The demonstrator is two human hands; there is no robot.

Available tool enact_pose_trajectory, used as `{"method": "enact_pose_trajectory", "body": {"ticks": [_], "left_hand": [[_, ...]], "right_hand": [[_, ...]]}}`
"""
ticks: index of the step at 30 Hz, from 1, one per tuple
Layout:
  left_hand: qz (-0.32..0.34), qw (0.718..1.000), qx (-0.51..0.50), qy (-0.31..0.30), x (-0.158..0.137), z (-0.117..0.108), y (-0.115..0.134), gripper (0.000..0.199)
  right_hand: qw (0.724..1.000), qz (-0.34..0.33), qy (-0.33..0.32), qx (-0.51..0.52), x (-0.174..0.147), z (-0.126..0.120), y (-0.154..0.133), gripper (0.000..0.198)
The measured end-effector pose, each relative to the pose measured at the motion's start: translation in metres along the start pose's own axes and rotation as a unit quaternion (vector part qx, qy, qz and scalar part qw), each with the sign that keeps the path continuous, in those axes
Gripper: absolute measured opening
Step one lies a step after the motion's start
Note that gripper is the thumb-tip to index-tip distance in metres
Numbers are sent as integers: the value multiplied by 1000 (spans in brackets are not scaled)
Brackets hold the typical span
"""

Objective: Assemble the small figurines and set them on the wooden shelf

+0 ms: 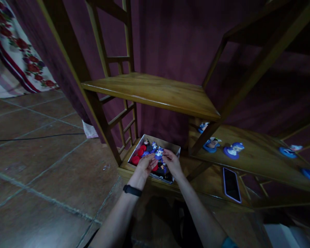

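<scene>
Both hands are over an open white box (174, 148) on the lower left board of a wooden shelf unit. Between them is a small purple-and-white figurine (159, 153) on a round purple base. My left hand (146, 163) grips the base from the left, and my right hand (171, 161) has its fingers closed at the figurine's right side. Inside the box lie red round pieces (135, 159), another purple-and-white figurine (154, 145), a dark figurine (146, 142) at the back corner and several small dark pieces. My hands hide part of the contents.
Above the box runs a wooden shelf board (150, 90). Several blue-based figurines and a purple-based figurine (233, 150) stand on the right board. A phone (231, 184) in a purple case lies lower right. A cable (41, 137) crosses the tiled floor.
</scene>
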State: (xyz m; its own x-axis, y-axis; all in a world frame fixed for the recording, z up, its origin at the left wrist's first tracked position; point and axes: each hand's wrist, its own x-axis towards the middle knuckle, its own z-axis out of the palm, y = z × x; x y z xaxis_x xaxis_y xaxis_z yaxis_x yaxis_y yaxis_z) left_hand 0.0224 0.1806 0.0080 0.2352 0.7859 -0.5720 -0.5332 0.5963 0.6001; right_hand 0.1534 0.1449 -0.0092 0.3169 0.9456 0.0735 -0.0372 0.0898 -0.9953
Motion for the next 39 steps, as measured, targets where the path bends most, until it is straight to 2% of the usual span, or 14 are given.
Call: {"method": "enact_pose_trajectory", "body": {"ticks": [3, 5, 10, 16, 21, 35, 39], "left_hand": [[-38, 999, -8, 6, 1, -1, 2, 7], [-42, 999, -6, 2, 1, -1, 1, 6], [-6, 1000, 10, -22, 0, -2, 0, 14], [25, 998, 49, -31, -1, 1, -1, 13], [44, 996, 76, -11, -5, 6, -2, 12], [29, 995, 81, -42, -4, 1, -1, 17], [41, 995, 92, -28, -5, 2, -4, 17]], "right_hand": [[1000, -2, 5, -8, 1, -1, 3, 30], [1000, -7, 4, -15, 2, -1, 4, 29], [999, -16, -8, -42, 2, -2, 5, 29], [999, -14, 3, -41, 5, -3, 10, 28], [999, -14, 21, -29, 7, -2, 13, 26], [999, -13, 12, -26, 8, -6, 13, 26], [1000, -10, -5, -19, 7, -3, 14, 27]]}}
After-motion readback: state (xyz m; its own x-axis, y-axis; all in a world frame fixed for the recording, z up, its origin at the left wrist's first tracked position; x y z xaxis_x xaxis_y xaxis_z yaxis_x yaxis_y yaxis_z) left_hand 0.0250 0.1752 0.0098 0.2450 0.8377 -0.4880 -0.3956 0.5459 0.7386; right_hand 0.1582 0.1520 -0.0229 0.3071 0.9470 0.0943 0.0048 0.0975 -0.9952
